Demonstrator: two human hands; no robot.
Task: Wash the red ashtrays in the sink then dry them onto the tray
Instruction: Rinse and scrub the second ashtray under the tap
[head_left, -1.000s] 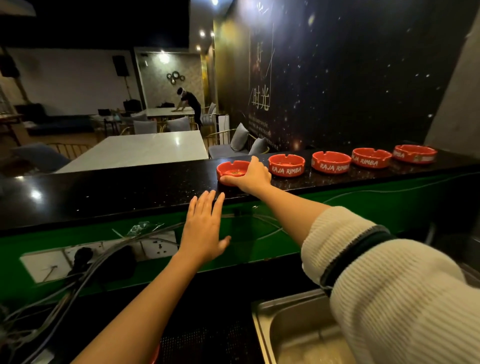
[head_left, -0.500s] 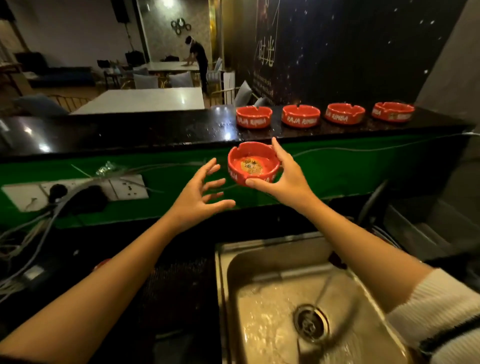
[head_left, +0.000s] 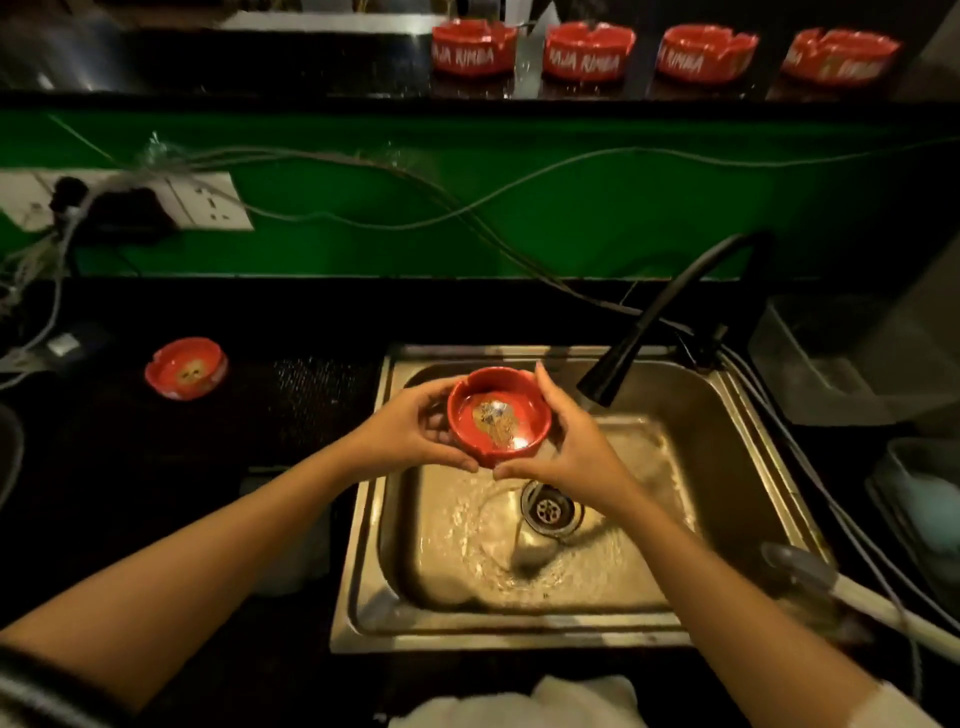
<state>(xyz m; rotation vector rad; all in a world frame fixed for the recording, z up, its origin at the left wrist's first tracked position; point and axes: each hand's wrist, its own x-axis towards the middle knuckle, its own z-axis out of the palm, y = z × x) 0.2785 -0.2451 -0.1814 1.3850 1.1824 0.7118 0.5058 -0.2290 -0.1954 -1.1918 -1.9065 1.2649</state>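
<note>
Right now red ashtray (head_left: 497, 415) sits above the steel sink (head_left: 737, 467), upright, brownish residue inside. Left hand (head_left: 410, 434) and right hand (head_left: 576, 447) cup it from either side, fingers curled round its rim and wall. Black faucet (head_left: 649, 322) spout just right of it. Water pooled around drain (head_left: 548, 512). Another ashtray (head_left: 186, 368) on the dark counter to the left. Four more ashtrays (head_left: 589, 52) lined on upper ledge.
</note>
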